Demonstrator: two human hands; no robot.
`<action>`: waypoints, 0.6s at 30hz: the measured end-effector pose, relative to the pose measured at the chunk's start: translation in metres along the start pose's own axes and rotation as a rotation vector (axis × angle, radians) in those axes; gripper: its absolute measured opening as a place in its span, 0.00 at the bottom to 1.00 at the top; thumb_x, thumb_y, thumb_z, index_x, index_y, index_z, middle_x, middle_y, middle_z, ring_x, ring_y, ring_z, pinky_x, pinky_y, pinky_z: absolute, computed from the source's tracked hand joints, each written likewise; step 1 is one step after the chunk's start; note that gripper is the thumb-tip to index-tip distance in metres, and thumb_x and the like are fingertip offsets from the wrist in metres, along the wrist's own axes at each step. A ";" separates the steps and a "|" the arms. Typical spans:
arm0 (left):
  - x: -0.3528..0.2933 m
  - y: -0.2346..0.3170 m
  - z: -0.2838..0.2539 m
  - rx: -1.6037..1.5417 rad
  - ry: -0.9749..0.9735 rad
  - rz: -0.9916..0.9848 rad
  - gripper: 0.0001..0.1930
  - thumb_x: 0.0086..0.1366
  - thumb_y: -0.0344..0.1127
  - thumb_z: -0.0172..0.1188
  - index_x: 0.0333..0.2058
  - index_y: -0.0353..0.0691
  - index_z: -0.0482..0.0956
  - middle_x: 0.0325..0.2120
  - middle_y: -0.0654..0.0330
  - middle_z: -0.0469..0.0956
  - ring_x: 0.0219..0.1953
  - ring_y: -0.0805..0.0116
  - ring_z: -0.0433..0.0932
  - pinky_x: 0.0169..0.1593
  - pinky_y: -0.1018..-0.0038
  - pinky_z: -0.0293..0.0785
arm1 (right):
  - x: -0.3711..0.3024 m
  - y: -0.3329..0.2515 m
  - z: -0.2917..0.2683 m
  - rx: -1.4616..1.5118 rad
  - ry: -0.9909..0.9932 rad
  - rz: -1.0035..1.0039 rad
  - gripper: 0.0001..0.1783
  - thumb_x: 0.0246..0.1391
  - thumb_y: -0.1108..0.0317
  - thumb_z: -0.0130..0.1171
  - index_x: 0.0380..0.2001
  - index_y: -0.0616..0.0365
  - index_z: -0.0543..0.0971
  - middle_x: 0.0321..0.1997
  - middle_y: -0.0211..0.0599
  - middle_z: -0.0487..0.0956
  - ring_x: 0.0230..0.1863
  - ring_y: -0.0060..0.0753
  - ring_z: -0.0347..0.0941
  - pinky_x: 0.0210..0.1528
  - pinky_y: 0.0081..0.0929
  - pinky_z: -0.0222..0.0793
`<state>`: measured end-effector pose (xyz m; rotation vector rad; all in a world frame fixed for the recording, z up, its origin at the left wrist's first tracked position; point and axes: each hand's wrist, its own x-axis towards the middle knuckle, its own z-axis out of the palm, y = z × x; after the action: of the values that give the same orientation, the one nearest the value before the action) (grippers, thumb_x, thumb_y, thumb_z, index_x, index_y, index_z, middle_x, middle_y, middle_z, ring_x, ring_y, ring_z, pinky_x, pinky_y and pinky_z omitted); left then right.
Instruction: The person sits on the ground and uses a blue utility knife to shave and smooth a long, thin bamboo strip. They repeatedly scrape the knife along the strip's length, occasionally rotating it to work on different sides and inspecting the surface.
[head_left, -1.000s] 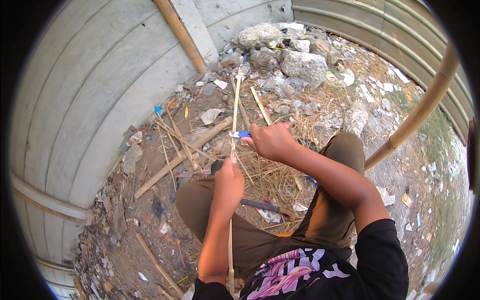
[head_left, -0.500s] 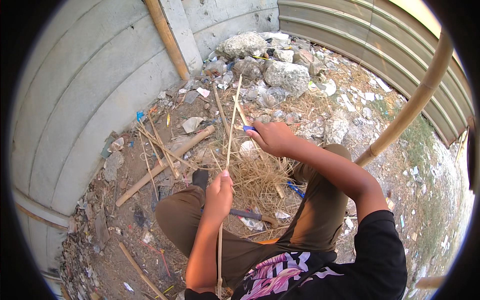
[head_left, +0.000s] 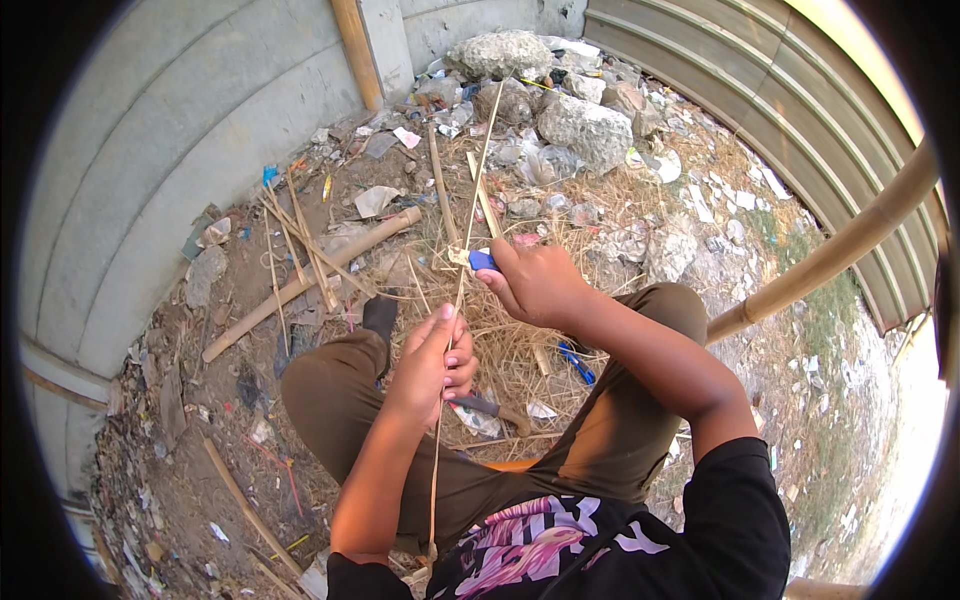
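Observation:
A long, thin bamboo strip (head_left: 484, 160) runs up and away from my lap. My left hand (head_left: 428, 368) is closed around its middle, with the lower end trailing past my forearm. My right hand (head_left: 535, 280) is closed on a small blue-handled knife (head_left: 482, 261), pressed against the strip just beyond my left fingers; its blade is not clear to see. Pale curled shavings (head_left: 457, 257) gather where the two meet. A heap of fine bamboo shavings (head_left: 505, 350) covers the ground between my bent legs.
A thick bamboo pole (head_left: 310, 285) and several split strips (head_left: 300, 235) lie at left. Beyond are rocks (head_left: 585, 130) and litter. A bamboo post (head_left: 830, 255) slants at right. A concrete wall (head_left: 200, 150) and a corrugated metal fence (head_left: 760, 90) enclose the spot. A blue object (head_left: 575, 362) lies near my right knee.
My right hand has come back toward my left hand, bringing the knife onto the strip. Shavings now show at the knife. My left hand has moved up slightly, and the view has shifted.

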<state>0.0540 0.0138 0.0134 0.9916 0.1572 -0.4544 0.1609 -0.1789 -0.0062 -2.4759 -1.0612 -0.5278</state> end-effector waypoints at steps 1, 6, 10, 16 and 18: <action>-0.002 -0.002 0.003 0.023 0.016 -0.010 0.17 0.79 0.50 0.41 0.31 0.48 0.62 0.17 0.72 0.57 0.13 0.84 0.51 0.14 0.83 0.48 | 0.004 0.003 -0.004 -0.005 -0.030 0.044 0.20 0.69 0.50 0.46 0.33 0.58 0.69 0.16 0.42 0.74 0.16 0.54 0.72 0.20 0.47 0.65; -0.005 -0.008 0.011 0.129 0.045 0.030 0.18 0.79 0.51 0.40 0.31 0.48 0.61 0.17 0.72 0.56 0.13 0.83 0.51 0.14 0.82 0.47 | 0.006 0.017 -0.018 0.023 -0.026 -0.043 0.21 0.69 0.49 0.45 0.32 0.58 0.68 0.13 0.42 0.70 0.16 0.55 0.71 0.20 0.48 0.65; -0.006 -0.004 0.013 0.132 0.062 0.052 0.18 0.79 0.51 0.40 0.31 0.48 0.61 0.17 0.71 0.56 0.13 0.83 0.51 0.14 0.82 0.47 | -0.009 0.000 -0.017 0.077 -0.109 -0.155 0.22 0.68 0.48 0.47 0.33 0.58 0.69 0.15 0.42 0.71 0.17 0.54 0.71 0.20 0.47 0.65; -0.010 -0.008 0.014 0.150 0.039 0.018 0.18 0.79 0.51 0.40 0.32 0.48 0.61 0.16 0.71 0.55 0.12 0.83 0.51 0.14 0.82 0.48 | 0.006 0.016 -0.014 0.005 0.013 0.193 0.24 0.70 0.46 0.42 0.34 0.58 0.70 0.14 0.45 0.74 0.16 0.56 0.72 0.20 0.49 0.66; -0.013 -0.011 0.018 0.149 0.036 -0.004 0.18 0.79 0.51 0.40 0.32 0.48 0.61 0.16 0.71 0.56 0.12 0.83 0.51 0.14 0.82 0.48 | 0.011 0.035 -0.023 0.029 0.012 0.182 0.24 0.71 0.46 0.41 0.34 0.58 0.70 0.14 0.45 0.73 0.16 0.57 0.72 0.21 0.50 0.66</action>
<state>0.0358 -0.0026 0.0191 1.1458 0.1598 -0.4570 0.1902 -0.2058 0.0111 -2.5086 -0.8226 -0.4676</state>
